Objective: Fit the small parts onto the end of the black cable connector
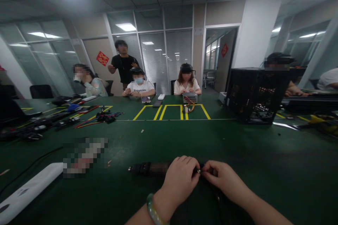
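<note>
Our left hand (182, 175) closes over the right end of a dark cylindrical tool (158, 169), whose body lies on the green table (118, 200) and points left from those fingers. Our right hand (220, 175) presses thumb and forefinger together just right of a small shiny piece (199, 171) by the left fingertips (we cannot tell what, if anything, they pinch).

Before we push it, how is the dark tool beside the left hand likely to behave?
The tool would probably roll if nudged, since its body looks rounded and it lies along the table. It likely stays stiff: its length runs straight. The left hand partly covers it, so might check a roll.
</note>
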Demonstrator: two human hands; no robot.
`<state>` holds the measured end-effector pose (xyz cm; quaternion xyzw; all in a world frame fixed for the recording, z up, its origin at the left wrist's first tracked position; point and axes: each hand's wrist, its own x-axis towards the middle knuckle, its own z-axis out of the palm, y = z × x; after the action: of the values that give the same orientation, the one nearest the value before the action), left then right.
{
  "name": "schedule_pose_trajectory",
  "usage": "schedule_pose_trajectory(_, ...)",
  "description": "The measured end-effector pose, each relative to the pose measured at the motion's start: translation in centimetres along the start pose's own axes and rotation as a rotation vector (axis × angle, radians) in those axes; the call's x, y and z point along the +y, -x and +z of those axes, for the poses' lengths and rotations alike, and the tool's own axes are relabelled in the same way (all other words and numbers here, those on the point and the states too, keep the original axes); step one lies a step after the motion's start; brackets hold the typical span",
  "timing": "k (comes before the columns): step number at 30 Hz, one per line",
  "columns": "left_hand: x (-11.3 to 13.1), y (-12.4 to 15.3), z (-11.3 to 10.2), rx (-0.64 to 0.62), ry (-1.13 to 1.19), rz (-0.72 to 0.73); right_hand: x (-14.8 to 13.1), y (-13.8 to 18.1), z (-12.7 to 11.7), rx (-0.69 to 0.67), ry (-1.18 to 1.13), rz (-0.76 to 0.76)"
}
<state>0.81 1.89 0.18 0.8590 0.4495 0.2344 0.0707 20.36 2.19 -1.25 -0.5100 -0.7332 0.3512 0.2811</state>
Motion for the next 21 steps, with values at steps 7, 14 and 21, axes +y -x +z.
schedule_pose_trajectory(7, -0.1, 0.0, 0.0, -0.011, 0.008, 0.033, 0.27, 0.02, 0.22, 0.013, 0.023, -0.007)
schedule_pose_trajectory(14, -0.36, 0.02, 0.16, -0.01, -0.005, 0.043, 0.32, 0.01, 0.2, -0.005, 0.002, 0.001)
schedule_pose_trajectory(21, -0.26, 0.07, 0.17, -0.022, -0.062, 0.069, 0.07, 0.07, 0.16, -0.009, -0.002, -0.02)
